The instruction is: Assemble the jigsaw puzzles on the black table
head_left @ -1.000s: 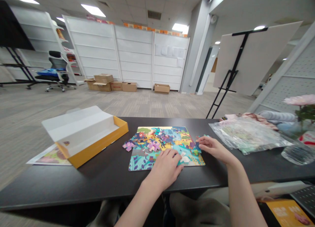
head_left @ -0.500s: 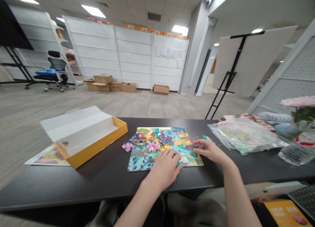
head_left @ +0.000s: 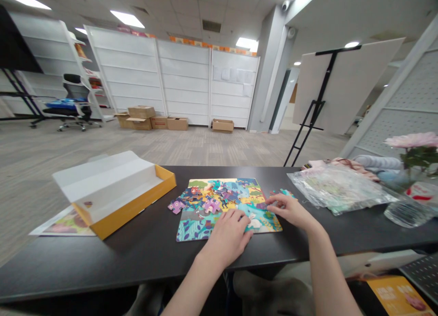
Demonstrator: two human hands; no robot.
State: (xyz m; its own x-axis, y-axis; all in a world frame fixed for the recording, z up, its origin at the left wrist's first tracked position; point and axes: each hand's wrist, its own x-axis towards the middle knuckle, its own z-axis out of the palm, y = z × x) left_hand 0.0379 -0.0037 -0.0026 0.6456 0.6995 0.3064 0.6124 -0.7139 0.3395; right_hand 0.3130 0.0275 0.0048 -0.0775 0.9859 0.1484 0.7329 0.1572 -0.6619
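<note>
Currently, left hand [head_left: 231, 231] spread on one puzzle [head_left: 194, 228], right hand [head_left: 289, 210] at its edge, pinch unclear, one tabletop box [head_left: 128, 210].

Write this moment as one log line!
left hand: on puzzle | right hand: at puzzle's right edge | yellow box: open, left of puzzle

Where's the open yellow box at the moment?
In the head view, the yellow box is at left on the black table, beside the puzzle board, partly hiding a printed sheet.
</note>
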